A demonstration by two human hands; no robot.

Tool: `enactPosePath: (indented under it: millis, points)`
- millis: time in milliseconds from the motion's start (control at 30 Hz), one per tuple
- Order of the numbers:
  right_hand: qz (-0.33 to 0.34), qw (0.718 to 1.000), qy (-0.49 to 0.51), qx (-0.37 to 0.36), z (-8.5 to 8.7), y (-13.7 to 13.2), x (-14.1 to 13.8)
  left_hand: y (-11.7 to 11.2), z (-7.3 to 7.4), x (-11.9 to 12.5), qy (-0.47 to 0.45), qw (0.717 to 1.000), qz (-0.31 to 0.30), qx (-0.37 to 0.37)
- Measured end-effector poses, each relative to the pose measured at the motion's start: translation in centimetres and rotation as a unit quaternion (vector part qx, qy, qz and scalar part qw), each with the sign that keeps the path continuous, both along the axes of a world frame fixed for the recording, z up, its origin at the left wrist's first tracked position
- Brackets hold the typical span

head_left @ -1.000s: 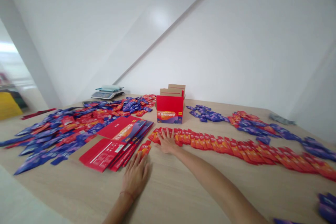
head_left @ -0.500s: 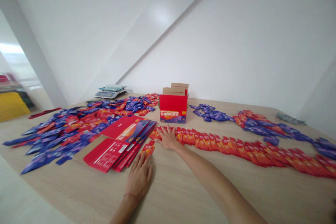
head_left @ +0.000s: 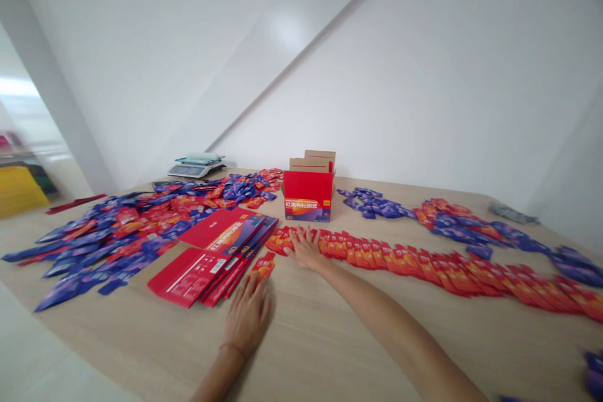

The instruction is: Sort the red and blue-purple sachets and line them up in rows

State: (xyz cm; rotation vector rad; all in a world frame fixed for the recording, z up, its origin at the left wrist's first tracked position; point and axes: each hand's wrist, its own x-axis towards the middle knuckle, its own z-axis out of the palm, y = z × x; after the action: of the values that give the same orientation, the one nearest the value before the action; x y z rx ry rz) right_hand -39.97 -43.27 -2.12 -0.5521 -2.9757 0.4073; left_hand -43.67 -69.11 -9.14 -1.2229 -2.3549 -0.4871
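A long row of overlapping red-orange sachets (head_left: 400,259) runs across the table to the right. My right hand (head_left: 305,248) lies on its left end, palm down with fingers spread. Nearer to me, my left hand (head_left: 248,311) rests flat on the table. Its fingertips touch a single red-orange sachet (head_left: 264,265), partly covered by them. Beside it on the left is a stack of flattened red and purple cartons (head_left: 211,248). Behind the row stands an upright carton (head_left: 308,191) with its flaps raised.
Mixed purple and red sachets (head_left: 136,220) are heaped on the left. A weighing scale (head_left: 194,168) stands at the back. More purple sachets (head_left: 374,203) lie behind the row, with a grey item (head_left: 512,213) at far right. Purple sachets (head_left: 594,374) also show at lower right.
My right hand has slid slightly right along the row. The left hand stays at the single sachet. The view has shifted slightly, and purple sachets now show at the lower right.
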Motion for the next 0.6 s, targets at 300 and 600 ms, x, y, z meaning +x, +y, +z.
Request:
enactPosePath:
  millis: [300,600]
  points:
    - [0.150,0.986,-0.073,-0.018,1.4,-2.4,-2.5,0.2,0.1,0.2,-0.022,0.999,0.009,-0.027]
    - [0.142,0.989,-0.013,-0.043,3.0,-1.4,0.9,0.2,0.5,0.4,-0.022,0.999,-0.002,-0.048]
